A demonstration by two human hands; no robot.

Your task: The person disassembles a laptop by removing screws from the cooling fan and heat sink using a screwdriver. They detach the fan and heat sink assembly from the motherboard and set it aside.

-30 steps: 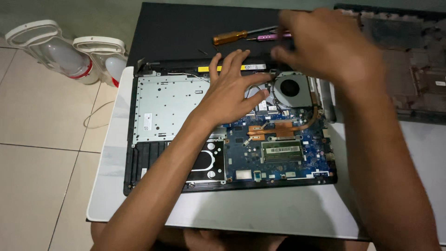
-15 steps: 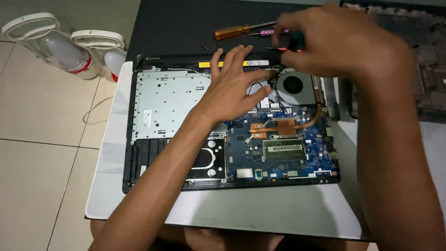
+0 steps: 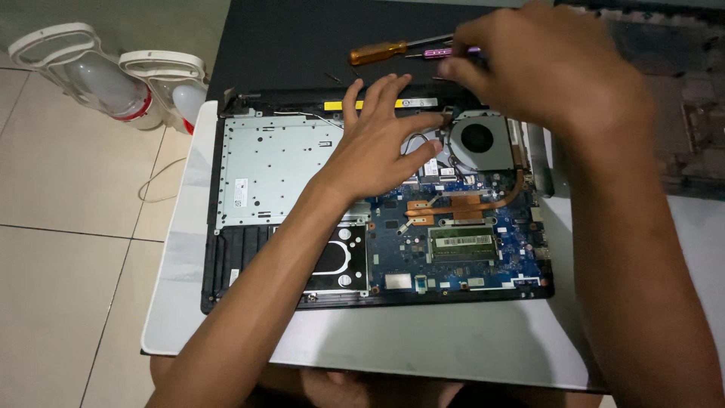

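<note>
Your left hand (image 3: 374,147) spread flat on the opened black laptop's blue circuit board (image 3: 461,242), fingertips beside the round grey fan (image 3: 478,140), your right hand (image 3: 547,68) curled above the laptop's far edge, grip unclear

One opened laptop (image 3: 302,162), one cooling fan (image 3: 479,139), two screwdrivers (image 3: 377,53), two white sandals (image 3: 106,75) and two hands (image 3: 377,143) are counted on view.

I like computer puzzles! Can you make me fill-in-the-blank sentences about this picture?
1. The left hand lies flat on the open ____.
2. The round fan is ____ in colour.
3. The screwdriver has an ____ handle.
4. The right hand is above the ____.

Missing words: laptop; grey; orange; fan
</note>
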